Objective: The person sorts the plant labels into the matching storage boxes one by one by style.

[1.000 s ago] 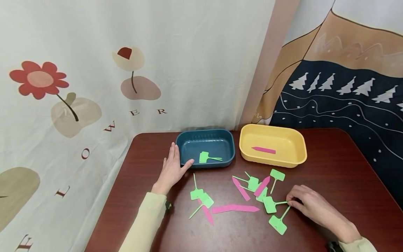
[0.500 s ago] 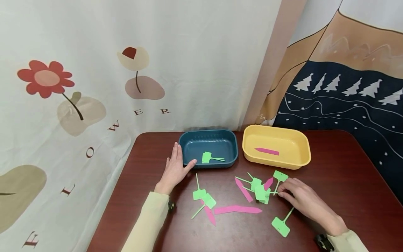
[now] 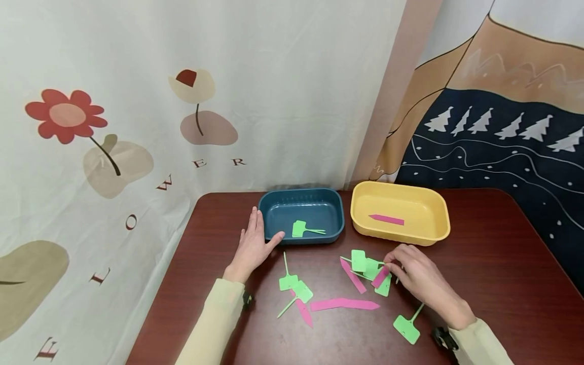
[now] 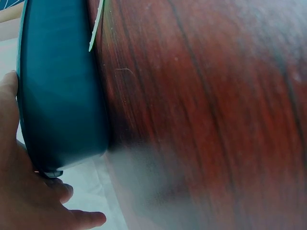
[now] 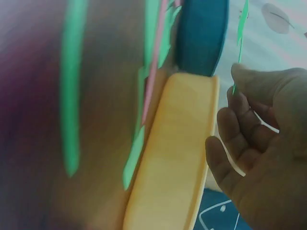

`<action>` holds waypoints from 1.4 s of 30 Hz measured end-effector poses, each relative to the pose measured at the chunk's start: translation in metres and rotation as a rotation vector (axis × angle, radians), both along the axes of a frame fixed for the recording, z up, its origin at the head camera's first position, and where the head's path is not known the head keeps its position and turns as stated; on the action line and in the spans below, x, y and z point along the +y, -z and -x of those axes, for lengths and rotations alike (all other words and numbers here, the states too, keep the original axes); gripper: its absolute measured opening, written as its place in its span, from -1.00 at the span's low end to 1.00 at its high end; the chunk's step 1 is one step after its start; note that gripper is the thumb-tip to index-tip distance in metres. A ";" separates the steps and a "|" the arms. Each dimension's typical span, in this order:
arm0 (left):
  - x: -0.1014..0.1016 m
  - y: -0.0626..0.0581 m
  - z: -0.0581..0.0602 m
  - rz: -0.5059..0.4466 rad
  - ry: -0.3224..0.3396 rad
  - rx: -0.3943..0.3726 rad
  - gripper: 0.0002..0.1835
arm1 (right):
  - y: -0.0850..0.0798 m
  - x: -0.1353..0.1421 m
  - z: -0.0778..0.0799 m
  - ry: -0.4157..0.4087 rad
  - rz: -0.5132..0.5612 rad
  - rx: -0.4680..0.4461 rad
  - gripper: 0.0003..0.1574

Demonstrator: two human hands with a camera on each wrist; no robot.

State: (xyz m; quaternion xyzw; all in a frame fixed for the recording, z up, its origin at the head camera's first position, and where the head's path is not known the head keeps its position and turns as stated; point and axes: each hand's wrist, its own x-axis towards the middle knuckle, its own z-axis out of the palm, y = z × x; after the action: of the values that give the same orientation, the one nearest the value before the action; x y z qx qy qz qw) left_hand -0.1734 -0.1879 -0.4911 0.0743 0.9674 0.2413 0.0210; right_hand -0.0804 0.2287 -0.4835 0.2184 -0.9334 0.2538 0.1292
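My right hand [image 3: 422,279] pinches the stem of a green T-shaped plant label [image 3: 358,260] between thumb and forefinger. In the head view its flat head overlaps a pile of green labels and pink pointed plant tags. The right wrist view also shows that held label [image 5: 242,21], raised above the table. My left hand [image 3: 251,252] lies against the left front corner of the blue bin [image 3: 315,210], fingers straight along its side and thumb at the front rim. Two or so green labels [image 3: 298,228] lie inside that bin. The yellow bin [image 3: 424,210] contains one pink tag [image 3: 387,219].
On the brown table [image 3: 347,339], pink tags [image 3: 344,304] and green labels [image 3: 301,291] lie at the left and middle. A single green label [image 3: 406,329] sits below the right hand. A printed curtain [image 3: 292,101] hangs behind the bins.
My right hand has picked up a green label from the right of the pile and carried it left and away from me, over the pile. The left hand stays at the blue bin.
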 end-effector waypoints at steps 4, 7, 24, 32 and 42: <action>0.000 0.000 0.000 -0.002 0.001 -0.004 0.15 | -0.004 -0.014 0.007 0.032 0.021 0.008 -0.74; 0.000 0.000 0.000 -0.010 0.000 -0.005 0.13 | -0.007 -0.024 0.013 0.048 0.045 -0.008 -0.76; 0.001 0.000 -0.003 -0.015 -0.005 -0.004 0.14 | -0.023 -0.069 0.050 -0.019 0.141 -0.049 -0.88; 0.000 -0.001 -0.002 -0.013 -0.007 -0.014 0.13 | -0.030 -0.087 0.065 -0.006 0.140 -0.071 -0.88; -0.001 -0.001 -0.002 -0.016 -0.006 -0.012 0.14 | -0.030 -0.109 0.083 -0.009 0.128 -0.109 -0.90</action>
State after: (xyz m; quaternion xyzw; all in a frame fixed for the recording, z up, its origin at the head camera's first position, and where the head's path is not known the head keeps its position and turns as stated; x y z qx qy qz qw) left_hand -0.1710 -0.1886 -0.4905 0.0703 0.9654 0.2498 0.0255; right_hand -0.1635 0.1193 -0.4531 0.1998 -0.9200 0.3249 0.0905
